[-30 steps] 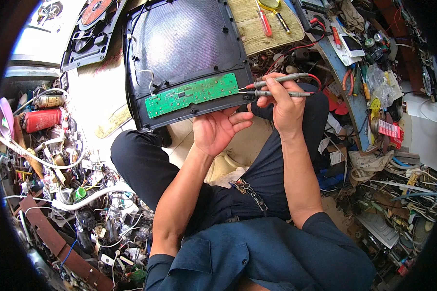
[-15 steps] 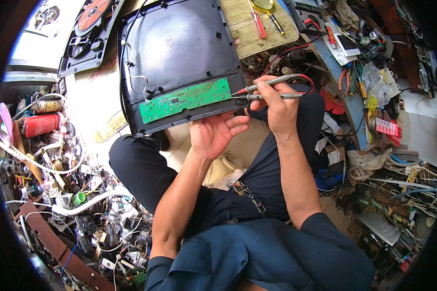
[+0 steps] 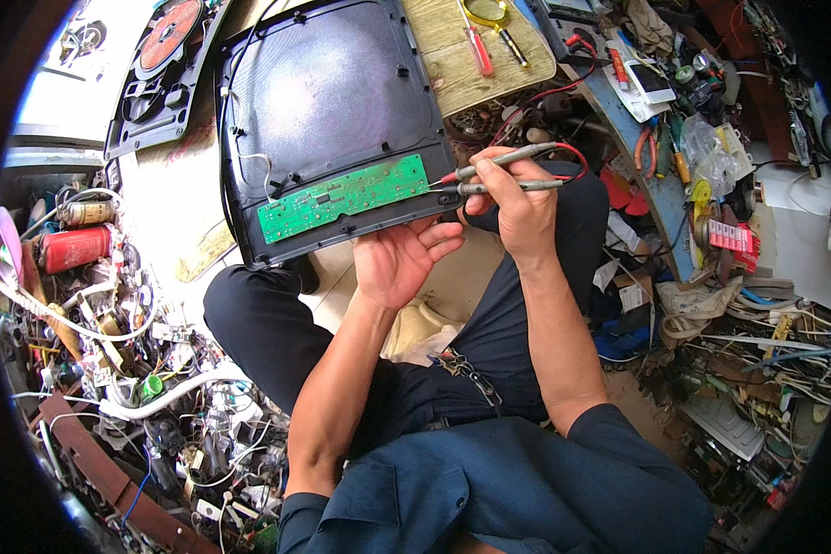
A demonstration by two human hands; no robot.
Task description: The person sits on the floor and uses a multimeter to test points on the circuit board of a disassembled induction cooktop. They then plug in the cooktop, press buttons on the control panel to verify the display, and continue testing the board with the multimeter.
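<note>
A black plastic panel [image 3: 309,102] lies in front of me, with a long green circuit board [image 3: 346,199] along its near edge. My right hand [image 3: 523,208] pinches two test probes [image 3: 508,159], one with a red section and both with grey grips, held side by side like chopsticks. Their tips are at the board's right end; whether both touch it I cannot tell. My left hand [image 3: 393,268] is palm up at the panel's near edge, fingers stretched out and partly under it. A thin white wire [image 3: 258,166] runs to the board's left end.
A black housing with a copper-coloured coil [image 3: 168,35] lies at the far left. On a wooden board [image 3: 448,69] are a red-handled screwdriver [image 3: 479,51] and a magnifying glass [image 3: 486,11]. Heaped parts and cables [image 3: 194,434] crowd both sides. Pliers [image 3: 646,152] lie at right.
The whole view has shifted slightly, with the panel and both hands a little farther left. The probes remain at the board's right end, and both grips look the same.
</note>
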